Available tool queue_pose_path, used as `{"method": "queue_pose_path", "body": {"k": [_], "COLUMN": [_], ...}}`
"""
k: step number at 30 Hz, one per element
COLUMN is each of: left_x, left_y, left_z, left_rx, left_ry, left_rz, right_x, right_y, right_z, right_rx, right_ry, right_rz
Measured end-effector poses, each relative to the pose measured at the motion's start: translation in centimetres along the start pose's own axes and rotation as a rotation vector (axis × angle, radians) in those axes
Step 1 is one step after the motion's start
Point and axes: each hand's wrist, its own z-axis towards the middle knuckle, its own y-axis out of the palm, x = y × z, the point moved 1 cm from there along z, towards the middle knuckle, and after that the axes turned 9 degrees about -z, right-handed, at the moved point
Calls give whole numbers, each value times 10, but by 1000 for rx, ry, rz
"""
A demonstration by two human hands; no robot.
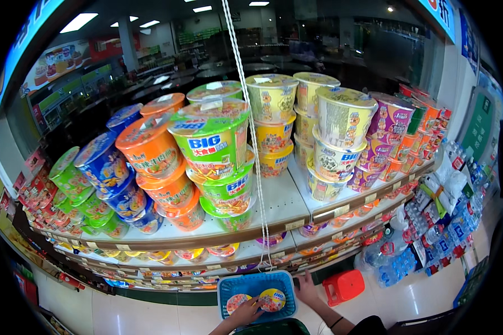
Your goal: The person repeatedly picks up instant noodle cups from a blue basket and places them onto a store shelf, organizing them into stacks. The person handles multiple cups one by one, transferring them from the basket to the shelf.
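Observation:
Low in the picture is a blue plastic basket [255, 278] with two instant noodle cups inside. My left hand [247, 313] reaches into it from the front. Its fingers lie over the edge of the yellow-rimmed cup [274, 300], though whether they grip it I cannot tell. Partly covered by that hand is the second cup [237, 302], with a reddish lid. Just outside the basket's right side, my right hand [306, 289] holds nothing, its fingers apart. Above the basket, the top shelf [276, 205] carries stacked noodle cups, including green ones [218, 146] and orange ones [157, 150].
A white twisted cord [255, 138] hangs before the shelf, its lower end near the basket. On the floor at right stand a red plastic stool [344, 286] and packs of bottled water [396, 268]. Lower shelves [180, 256] hold more cups. Dark glass rises behind.

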Motion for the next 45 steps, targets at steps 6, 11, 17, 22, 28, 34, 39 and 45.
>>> {"method": "queue_pose_path", "body": {"k": [6,11,17,22,28,34,39,45], "left_x": [248,379,439,430,436,398,406,434], "left_y": [-206,-319,-425,-483,-489,-509,-525,-531], "left_z": [11,28,78,138,205,234,238,218], "left_rx": [352,686,776,618,586,825,724,664], "left_ry": [428,739,553,169,80,79,37,264], "left_rz": [536,836,1156,1339,888,798,813,936], "right_x": [-144,-236,-266,-283,-256,-264,-272,-260], "right_y": [-275,-433,-498,-477,-462,-453,-466,-493], "right_z": [128,182,283,366,406,400,379,372], "right_rx": [404,781,708,523,419,446,396,638], "right_ry": [-427,-678,-558,-440,-275,-343,-302,-389], "right_rz": [34,-67,-412,-693,-555,-620,-623,-664]}}
